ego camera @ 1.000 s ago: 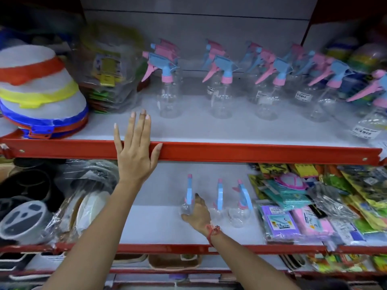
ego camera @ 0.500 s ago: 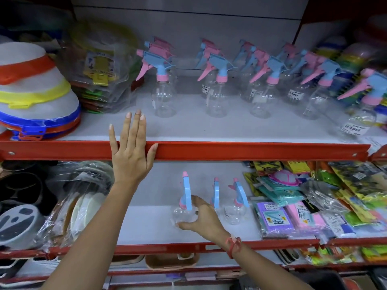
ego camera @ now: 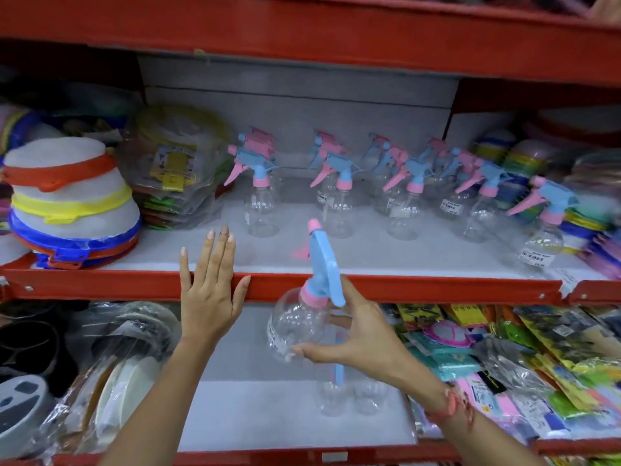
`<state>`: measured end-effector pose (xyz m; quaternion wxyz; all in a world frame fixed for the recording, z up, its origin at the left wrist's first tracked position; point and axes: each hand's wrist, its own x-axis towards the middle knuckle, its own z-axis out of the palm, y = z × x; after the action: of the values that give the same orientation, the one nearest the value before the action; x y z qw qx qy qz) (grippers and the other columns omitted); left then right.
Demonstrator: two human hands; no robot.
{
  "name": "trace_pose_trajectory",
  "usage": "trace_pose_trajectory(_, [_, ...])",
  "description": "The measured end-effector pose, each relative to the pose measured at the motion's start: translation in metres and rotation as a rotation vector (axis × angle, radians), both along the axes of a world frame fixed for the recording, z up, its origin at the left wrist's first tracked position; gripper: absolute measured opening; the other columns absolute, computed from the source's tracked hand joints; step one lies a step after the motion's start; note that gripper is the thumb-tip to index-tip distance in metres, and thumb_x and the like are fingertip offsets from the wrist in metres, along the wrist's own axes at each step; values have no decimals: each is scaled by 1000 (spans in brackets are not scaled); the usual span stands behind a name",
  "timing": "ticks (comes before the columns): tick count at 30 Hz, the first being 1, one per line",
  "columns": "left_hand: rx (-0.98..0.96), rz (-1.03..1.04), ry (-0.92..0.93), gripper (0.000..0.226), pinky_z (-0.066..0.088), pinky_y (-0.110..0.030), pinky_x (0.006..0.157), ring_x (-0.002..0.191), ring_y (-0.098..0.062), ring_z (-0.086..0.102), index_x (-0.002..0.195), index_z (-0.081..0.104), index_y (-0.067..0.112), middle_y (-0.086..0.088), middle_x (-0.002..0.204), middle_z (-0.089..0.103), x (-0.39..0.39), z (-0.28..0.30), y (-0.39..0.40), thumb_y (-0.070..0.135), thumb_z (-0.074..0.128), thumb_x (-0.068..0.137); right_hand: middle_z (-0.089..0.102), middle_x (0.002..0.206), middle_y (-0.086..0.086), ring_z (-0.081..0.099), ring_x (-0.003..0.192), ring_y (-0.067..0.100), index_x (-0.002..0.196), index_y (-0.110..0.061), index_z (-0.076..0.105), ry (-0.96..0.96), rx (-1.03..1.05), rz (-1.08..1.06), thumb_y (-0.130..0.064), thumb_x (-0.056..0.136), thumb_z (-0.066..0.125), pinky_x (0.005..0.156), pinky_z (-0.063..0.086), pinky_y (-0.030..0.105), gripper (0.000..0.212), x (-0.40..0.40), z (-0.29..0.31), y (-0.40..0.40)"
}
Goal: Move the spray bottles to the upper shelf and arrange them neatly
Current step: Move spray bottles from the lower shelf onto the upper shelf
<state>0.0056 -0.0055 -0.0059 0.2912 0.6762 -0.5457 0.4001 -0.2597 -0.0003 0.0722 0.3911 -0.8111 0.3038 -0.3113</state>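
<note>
Here your right hand (ego camera: pixel 359 341) holds a clear spray bottle (ego camera: pixel 299 327) by its round body, thumb underneath and fingers curled around the far side. The bottle is off the lower shelf (ego camera: pixel 255 408) and in the air, level with the red front rail (ego camera: pixel 420 286) of the upper shelf (ego camera: pixel 268 253), its blue trigger head (ego camera: pixel 323 260) rising past the rail and its pink nozzle pointing away from you. Your left hand (ego camera: pixel 210 290) lies flat and open on that rail, fingers straight and reaching onto the shelf board, gripping nothing. On the upper shelf stand rows of spray bottles (ego camera: pixel 339 196) with blue and pink heads, upright, one (ego camera: pixel 542 227) nearer the front at the right. Below your right hand, two more clear bottles (ego camera: pixel 349 396) stand on the lower shelf, partly hidden. Stacked sieves (ego camera: pixel 67 210) with coloured rims sit at the upper shelf's left end, and packaged goods (ego camera: pixel 537 375) fill the lower shelf's right side.
</note>
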Motion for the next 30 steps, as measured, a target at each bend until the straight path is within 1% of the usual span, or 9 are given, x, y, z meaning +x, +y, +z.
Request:
trace_pose_trajectory(4, [12, -2, 6, 60, 13, -55, 121, 148, -25, 23, 149, 31, 6, -10, 157, 32, 1, 0, 0, 42, 29, 100, 69, 108, -18, 65, 103, 5, 118, -37, 48, -93, -75, -41, -30, 59, 90, 92, 53, 24, 73, 16, 38, -23])
trace_pose_trajectory(6, [15, -6, 10, 61, 14, -56, 120, 148, -25, 24, 149, 31, 6, -11, 157, 32, 1, -1, 0, 42, 29, 100, 68, 110, -13, 64, 103, 6, 120, -35, 49, -132, -107, -60, -30, 59, 90, 90, 53, 22, 74, 30, 52, -39])
trace_pose_trajectory(9, [17, -1, 18, 61, 15, -55, 120, 147, -25, 25, 150, 30, 8, -10, 157, 32, 0, -1, 0, 43, 29, 100, 63, 112, -15, 63, 101, 4, 119, -30, 51, -135, -120, -80, -32, 61, 89, 85, 52, 17, 69, 55, 61, -66])
trace_pose_trajectory(12, [13, 8, 15, 62, 12, -52, 121, 147, -25, 26, 150, 30, 8, -10, 156, 32, 0, -1, -1, 45, 27, 100, 64, 116, -7, 65, 96, 9, 120, -27, 55, -95, -103, -109, -35, 61, 88, 79, 55, 21, 68, 78, 54, -90])
trace_pose_trajectory(16, [-5, 16, 0, 61, 11, -51, 122, 146, -26, 26, 149, 31, 8, -11, 156, 34, 1, -2, -3, 44, 28, 99, 63, 118, -2, 66, 96, 14, 120, -26, 57, -40, -90, -133, -39, 59, 87, 85, 58, 33, 69, 96, 35, -109])
trace_pose_trajectory(21, [-12, 15, 2, 61, 10, -51, 122, 147, -25, 24, 149, 30, 9, -10, 155, 35, 1, -2, -4, 44, 28, 99, 60, 121, -2, 64, 102, 16, 126, -27, 53, 25, -100, -117, -38, 61, 85, 87, 56, 31, 73, 101, 25, -112])
trace_pose_trajectory(26, [-8, 30, 0, 61, 9, -50, 122, 148, -25, 23, 149, 31, 9, -11, 154, 36, 1, -3, -4, 44, 27, 99, 44, 139, 0, 44, 129, 15, 142, -22, 30, 2, -138, -226, -54, 56, 84, 105, 43, 31, 106, 110, 20, -99])
trace_pose_trajectory(28, [-8, 32, 0, 61, 10, -50, 122, 147, -25, 23, 149, 32, 8, -11, 154, 36, 1, -2, -5, 44, 27, 99, 42, 137, 3, 41, 128, 20, 139, -15, 32, -43, -175, -335, -61, 54, 82, 103, 42, 30, 108, 120, 18, -92])
trace_pose_trajectory(30, [-7, 30, 3, 61, 10, -51, 122, 148, -25, 22, 148, 33, 7, -12, 154, 37, 0, -2, -4, 44, 27, 99, 43, 128, 6, 44, 121, 24, 128, -9, 38, -60, -248, -397, -62, 55, 81, 97, 43, 30, 100, 129, 15, -89])
